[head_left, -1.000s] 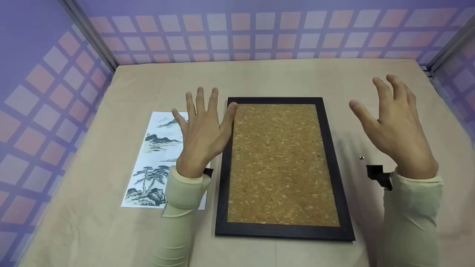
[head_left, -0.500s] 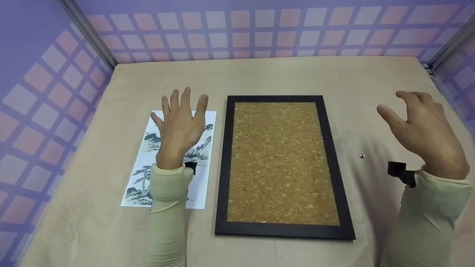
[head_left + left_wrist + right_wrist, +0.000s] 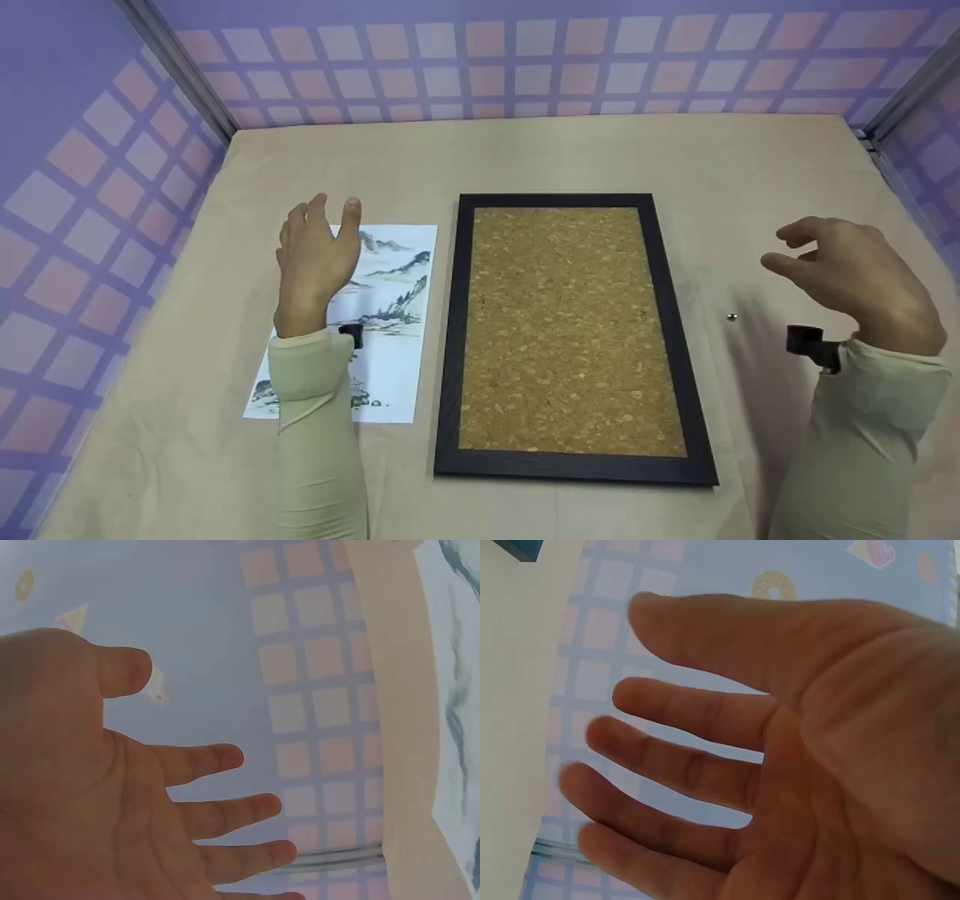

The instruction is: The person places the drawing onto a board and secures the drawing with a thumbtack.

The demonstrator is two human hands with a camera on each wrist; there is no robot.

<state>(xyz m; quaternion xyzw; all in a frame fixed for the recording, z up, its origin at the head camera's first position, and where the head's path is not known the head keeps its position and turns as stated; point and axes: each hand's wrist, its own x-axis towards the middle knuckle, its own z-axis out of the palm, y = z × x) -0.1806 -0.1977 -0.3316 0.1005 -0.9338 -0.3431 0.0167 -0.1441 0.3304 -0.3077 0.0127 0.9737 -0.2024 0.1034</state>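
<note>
Pale sleeves (image 3: 322, 450) flank the framed cork board (image 3: 570, 330). Left of it, the left hand (image 3: 311, 259) hangs above a printed sheet (image 3: 394, 307), fingers spread; right of it, the right hand (image 3: 859, 277) hovers, fingers bent and parted, near a small shiny piece (image 3: 732, 316).

Purple checked walls (image 3: 536, 71) border a beige-covered table (image 3: 555, 157)

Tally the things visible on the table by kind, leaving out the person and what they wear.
Black-framed cork board: 1
Sheet with a landscape picture: 1
Small shiny piece, too small to identify: 1
Total: 3
</note>
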